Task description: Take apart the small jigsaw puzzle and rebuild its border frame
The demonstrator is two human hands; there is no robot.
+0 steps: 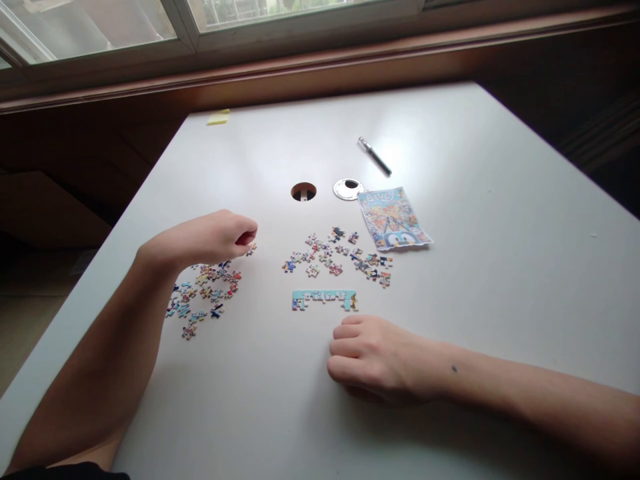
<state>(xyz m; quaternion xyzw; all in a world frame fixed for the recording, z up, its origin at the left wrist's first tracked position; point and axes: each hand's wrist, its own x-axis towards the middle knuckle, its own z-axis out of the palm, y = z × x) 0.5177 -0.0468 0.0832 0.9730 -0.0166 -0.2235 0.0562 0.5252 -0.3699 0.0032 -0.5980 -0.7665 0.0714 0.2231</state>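
Observation:
My left hand (pixel 213 237) hovers over a scatter of small jigsaw pieces (pixel 203 297) on the left of the white table (pixel 500 253), its fingertips pinched on one piece (pixel 251 249). Resting curled on the table, my right hand (pixel 373 360) lies just below a joined pale-blue strip of pieces (pixel 325 299) and holds nothing visible. A second scatter of loose pieces (pixel 340 257) lies beyond that strip.
A printed picture packet (pixel 394 219) lies right of the loose pieces. Behind are a round cable hole (pixel 303 191), its silver cap (pixel 349 189), a pen (pixel 375 157) and a yellow sticky note (pixel 219 117). A window sill runs along the far edge.

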